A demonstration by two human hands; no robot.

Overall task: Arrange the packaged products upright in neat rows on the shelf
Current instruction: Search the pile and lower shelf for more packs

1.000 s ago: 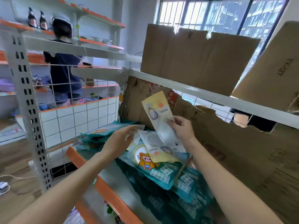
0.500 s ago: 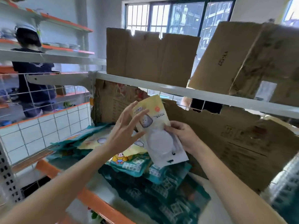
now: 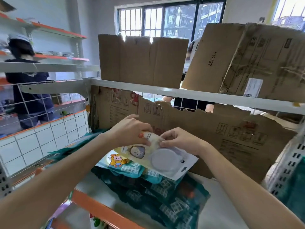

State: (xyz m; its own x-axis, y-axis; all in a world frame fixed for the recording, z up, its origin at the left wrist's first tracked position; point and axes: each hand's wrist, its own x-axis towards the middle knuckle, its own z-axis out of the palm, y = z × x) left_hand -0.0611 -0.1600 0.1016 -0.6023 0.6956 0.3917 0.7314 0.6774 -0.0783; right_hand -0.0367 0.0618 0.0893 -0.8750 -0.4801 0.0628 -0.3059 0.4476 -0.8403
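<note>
- The left hand [image 3: 130, 129] curls over the yellow packet's [image 3: 148, 152] top edge, gripping it.
- The right hand [image 3: 179, 139] pinches that same edge.
- The packet lies tilted above the teal packs [image 3: 158, 195] heaped on the shelf [image 3: 102, 210].

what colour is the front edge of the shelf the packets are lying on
Orange, on the white metal shelf's front edge, below the pile of teal plastic packets; it shows best in the head view.

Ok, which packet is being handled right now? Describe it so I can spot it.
Look at the orange-edged shelf below the torn cardboard backing. Above the pile of teal packets, the left hand and right hand hold one flat pack. It alone is pale yellow and white, with a round white disc showing and a hang slot.
</note>
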